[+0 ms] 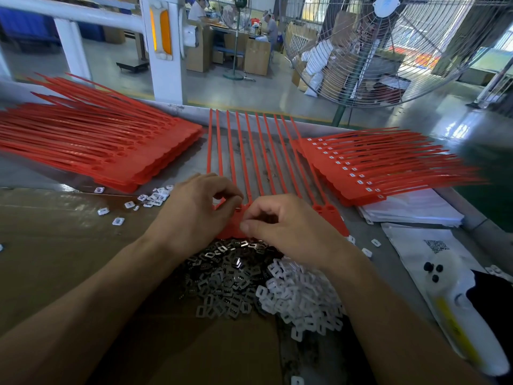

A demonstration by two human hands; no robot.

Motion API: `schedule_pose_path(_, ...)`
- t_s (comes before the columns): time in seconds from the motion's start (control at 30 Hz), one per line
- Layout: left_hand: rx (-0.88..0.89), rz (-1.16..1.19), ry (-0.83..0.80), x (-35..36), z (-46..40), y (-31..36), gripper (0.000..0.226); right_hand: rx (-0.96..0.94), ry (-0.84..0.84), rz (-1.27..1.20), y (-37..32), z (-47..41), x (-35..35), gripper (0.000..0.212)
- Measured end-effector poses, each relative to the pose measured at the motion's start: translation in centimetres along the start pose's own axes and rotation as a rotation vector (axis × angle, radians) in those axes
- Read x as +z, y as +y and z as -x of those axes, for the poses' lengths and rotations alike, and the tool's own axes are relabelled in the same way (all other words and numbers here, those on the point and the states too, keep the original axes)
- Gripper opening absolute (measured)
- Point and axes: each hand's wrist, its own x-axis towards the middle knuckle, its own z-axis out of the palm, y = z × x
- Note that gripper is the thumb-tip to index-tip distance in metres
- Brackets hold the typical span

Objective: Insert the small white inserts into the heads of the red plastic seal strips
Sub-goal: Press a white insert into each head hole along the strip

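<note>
A joined row of red plastic seal strips (pixel 251 157) lies on the desk (pixel 41 173), tails pointing away, heads under both hands. The left hand (pixel 194 209) and right hand (pixel 280 222) pinch at one head between them; whether they hold a small white insert is hidden. The heap of white inserts (pixel 299 295) lies just under the right wrist.

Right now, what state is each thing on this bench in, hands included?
Left hand: fingers curled, pinching a small piece at the strip heads.
Right hand: fingers curled over the heads, what it holds is hidden.
Middle strip sheet: flat, being worked on.
Left stack: head holes empty.
Right stack: white inserts fitted.
White inserts: loose heap.
Metal clips: loose heap.
Floor fan: blades not discernible.
</note>
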Motion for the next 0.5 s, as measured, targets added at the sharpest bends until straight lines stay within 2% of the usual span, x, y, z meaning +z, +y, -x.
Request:
schedule_pose_path(0.2, 0.107, 0.071, 0.029, 0.03, 0.07, 0.34, 0.012, 0.147, 0.142, -0.222, 0.59, -0.51, -0.47, 0.011)
schedule_pose_path(0.5, 0.225, 0.029, -0.042, 0.05, 0.08, 0.29, 0.012, 0.209, 0.12, -0.361, 0.24, -0.62, -0.65, 0.016)
